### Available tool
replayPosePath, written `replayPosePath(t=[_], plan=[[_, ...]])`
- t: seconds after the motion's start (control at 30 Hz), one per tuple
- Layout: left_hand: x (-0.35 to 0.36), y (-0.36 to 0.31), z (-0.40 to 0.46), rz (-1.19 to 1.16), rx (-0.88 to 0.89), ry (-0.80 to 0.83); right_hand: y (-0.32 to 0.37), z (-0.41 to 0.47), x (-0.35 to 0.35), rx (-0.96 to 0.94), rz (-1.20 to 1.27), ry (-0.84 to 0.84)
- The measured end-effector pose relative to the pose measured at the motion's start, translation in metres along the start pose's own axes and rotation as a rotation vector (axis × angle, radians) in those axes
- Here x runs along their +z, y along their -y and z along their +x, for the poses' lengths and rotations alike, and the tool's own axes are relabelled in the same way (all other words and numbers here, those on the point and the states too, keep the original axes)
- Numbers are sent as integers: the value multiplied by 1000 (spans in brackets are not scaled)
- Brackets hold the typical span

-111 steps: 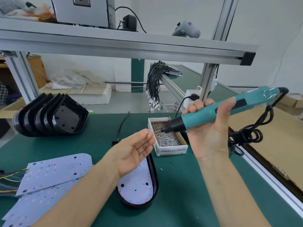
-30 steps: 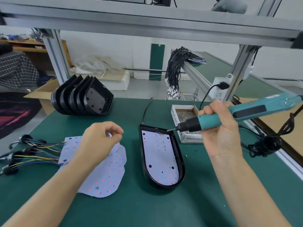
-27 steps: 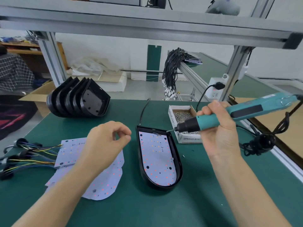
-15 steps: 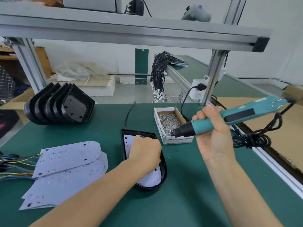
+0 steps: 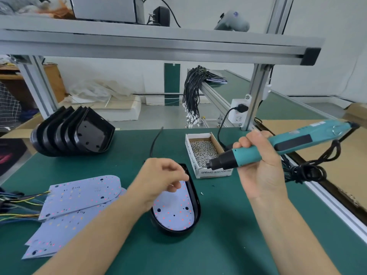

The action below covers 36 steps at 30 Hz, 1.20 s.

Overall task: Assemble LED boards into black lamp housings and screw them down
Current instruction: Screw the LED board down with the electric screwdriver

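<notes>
The LED board (image 5: 174,212) lies inside the black lamp housing (image 5: 195,203) on the green mat (image 5: 228,245). My left hand (image 5: 158,180) hovers over it, fingers curled, pinching a small screw (image 5: 171,185). My right hand (image 5: 258,165) grips the teal electric screwdriver (image 5: 278,144), tip over the screw box (image 5: 206,171).

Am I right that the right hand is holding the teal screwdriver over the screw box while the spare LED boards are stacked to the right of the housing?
Not quite: the head view shows the spare LED boards stacked to the left of the housing, not the right. The rest holds: the right hand grips the teal screwdriver with its tip over the screw box.
</notes>
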<state>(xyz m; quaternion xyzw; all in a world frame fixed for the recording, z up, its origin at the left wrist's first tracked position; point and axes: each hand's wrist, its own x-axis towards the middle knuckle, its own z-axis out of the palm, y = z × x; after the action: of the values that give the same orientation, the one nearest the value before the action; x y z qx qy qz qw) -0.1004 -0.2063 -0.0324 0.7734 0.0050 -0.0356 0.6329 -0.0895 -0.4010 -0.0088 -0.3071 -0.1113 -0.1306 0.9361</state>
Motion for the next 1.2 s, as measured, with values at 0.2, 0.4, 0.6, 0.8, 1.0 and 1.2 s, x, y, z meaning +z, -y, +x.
replayPosePath(t=[0.2, 0.4, 0.6, 0.8, 1.0, 1.2], plan=[[-28, -4, -11, -647, -215, 45, -12, -5, 23, 21, 19, 95], [-26, 2, -22, -899, -312, 14, -26, -11, 43, 40, 15, 171], [-26, 1, -30, -1100, -402, -17, -38, -15, 56, 21, 0, 182], [-26, 4, -32, -1161, -387, -8, -42, -14, 62, 7, -7, 195], [-28, 6, -32, -1134, -341, 47, -42, -14, 63, 16, -23, 195], [-27, 7, -30, -1123, -322, 71, -41, -14, 64, 28, 0, 180]])
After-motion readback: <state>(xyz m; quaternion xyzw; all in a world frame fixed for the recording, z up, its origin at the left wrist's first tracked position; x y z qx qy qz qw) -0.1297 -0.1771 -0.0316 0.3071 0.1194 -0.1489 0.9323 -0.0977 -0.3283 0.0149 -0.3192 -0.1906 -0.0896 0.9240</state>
